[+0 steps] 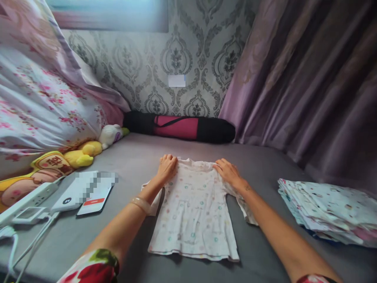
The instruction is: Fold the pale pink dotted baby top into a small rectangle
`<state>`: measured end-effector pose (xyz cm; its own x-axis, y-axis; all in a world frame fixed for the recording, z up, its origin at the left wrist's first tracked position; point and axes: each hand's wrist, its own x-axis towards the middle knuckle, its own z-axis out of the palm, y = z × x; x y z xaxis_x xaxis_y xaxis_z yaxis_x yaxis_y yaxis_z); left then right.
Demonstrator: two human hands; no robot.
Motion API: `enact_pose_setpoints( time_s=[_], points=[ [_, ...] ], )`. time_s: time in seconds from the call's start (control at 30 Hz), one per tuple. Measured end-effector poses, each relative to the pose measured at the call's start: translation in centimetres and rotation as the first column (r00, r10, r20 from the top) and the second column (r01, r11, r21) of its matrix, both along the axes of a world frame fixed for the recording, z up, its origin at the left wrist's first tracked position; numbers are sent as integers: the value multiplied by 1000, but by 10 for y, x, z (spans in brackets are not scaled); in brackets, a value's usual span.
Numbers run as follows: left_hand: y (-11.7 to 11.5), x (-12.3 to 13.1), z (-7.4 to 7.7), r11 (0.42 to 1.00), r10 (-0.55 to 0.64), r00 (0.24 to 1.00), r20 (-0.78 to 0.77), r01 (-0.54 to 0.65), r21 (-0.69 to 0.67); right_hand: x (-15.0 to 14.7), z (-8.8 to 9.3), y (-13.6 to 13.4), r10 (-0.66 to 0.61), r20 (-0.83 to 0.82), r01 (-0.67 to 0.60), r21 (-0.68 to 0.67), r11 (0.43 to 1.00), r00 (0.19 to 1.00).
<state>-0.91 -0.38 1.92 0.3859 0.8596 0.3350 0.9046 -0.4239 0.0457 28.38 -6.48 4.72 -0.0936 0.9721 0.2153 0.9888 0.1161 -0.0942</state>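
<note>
A small white long-sleeved shirt (194,212) with a pale dotted print lies spread on the grey bed sheet, its neckline away from me and its hem toward me. My left hand (167,167) grips its left shoulder with curled fingers, and a light bangle (140,204) circles that wrist. At the opposite shoulder, my right hand (228,171) has its fingers closed on the fabric. Both sleeves stick out to the sides, partly hidden under my forearms.
Folded printed clothes (330,210) are stacked at the right. On the left lie a phone (96,204), a white flat device (69,194), a power strip (38,196) with cables, and plush toys (79,155). A black and magenta bag (176,126) lies along the wall.
</note>
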Motion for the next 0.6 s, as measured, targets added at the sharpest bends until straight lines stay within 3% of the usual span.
enact_pose_setpoints(
  time_s=[0.13, 0.43, 0.6],
  points=[
    [14, 2, -18, 999, -2, 1000, 0, 2, 32, -1, -22, 10, -36, 32, 36, -18, 999, 999],
    [52, 8, -32, 996, -4, 998, -60, 10, 93, 9, -39, 50, -57, 91, 64, -77, 995, 994],
    [76, 15, -32, 996, 2, 997, -75, 5, 93, 15, -41, 73, -71, 77, 79, -105, 991, 994]
  ],
)
